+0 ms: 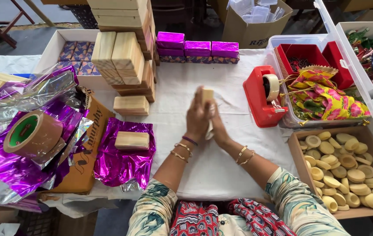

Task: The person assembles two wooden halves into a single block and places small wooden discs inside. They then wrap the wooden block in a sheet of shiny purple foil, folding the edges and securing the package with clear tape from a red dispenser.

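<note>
Centre of frame: left hand [196,117] and right hand [217,126] pressed together around a small wooden block [207,95], held upright above the white cloth [221,166]. Lower left: second wooden block [132,140] lying flat on purple foil sheet [123,164]. Far left: brown tape roll [32,134]. Right of centre: red tape dispenser [263,97]. Lower right: cardboard box [298,155] of pale round pieces [348,175]. Upper centre: stacked wooden blocks [123,57], purple-wrapped boxes [197,47].

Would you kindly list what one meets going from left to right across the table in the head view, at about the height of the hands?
Roll of brown tape → wooden block on purple foil → left hand → right hand → red tape dispenser → box of pale round pieces.
</note>
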